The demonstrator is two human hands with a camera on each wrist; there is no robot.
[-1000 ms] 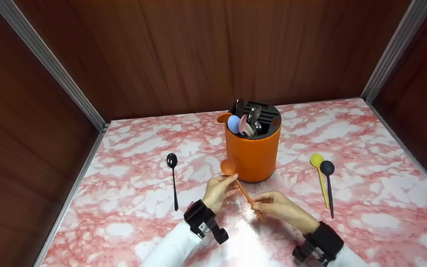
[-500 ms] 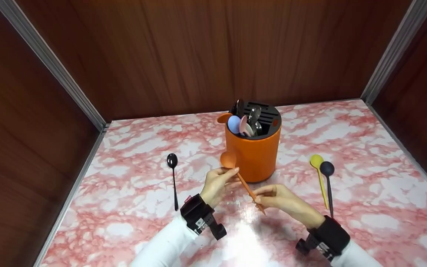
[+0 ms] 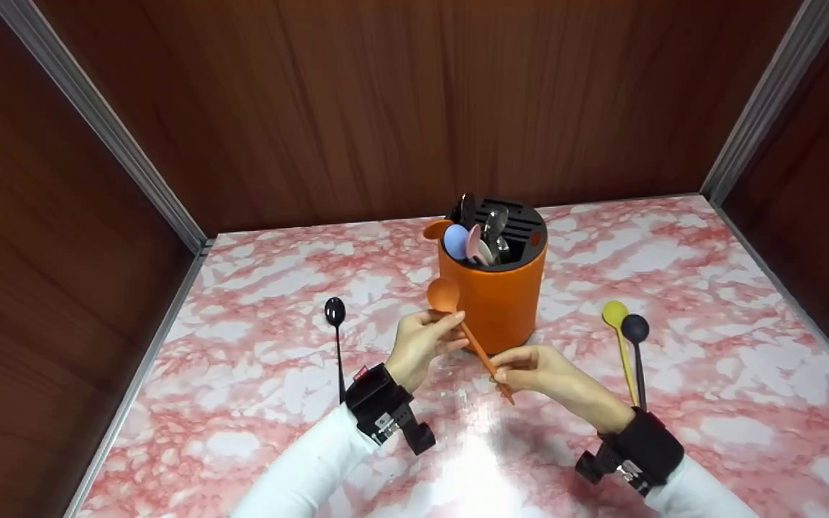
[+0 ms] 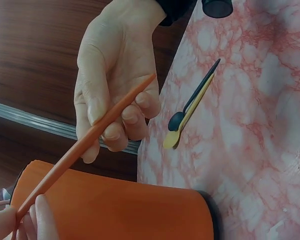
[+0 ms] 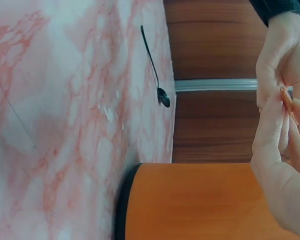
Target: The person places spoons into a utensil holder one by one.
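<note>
Dark wood panels [image 3: 357, 108] wall off the back and both sides of our marbled desk [image 3: 745, 345]; its near edge is out of view. Our left grip [image 3: 418, 347] pinches the orange spoon [image 4: 77, 148] just below its bowl, and our right grip [image 3: 540, 370] pinches it close to the handle's tip, thumb and fingers snug on both. The spoon slants, bowl up and away from us, in front of the orange holder [image 3: 499, 309]; we cannot tell how much gap lies between. We judge that light pressure suits this slim handle, which could twist, and that one grip should be firm before the other eases. The nearest edge to mind is the holder's rim, where spoon heads [image 3: 455, 242] lean out leftward. We have room to either side: left as far as the black spoon [image 3: 335, 312], right as far as the yellow spoon [image 3: 614, 314] and dark spoon [image 3: 635, 328], lying side by side.
</note>
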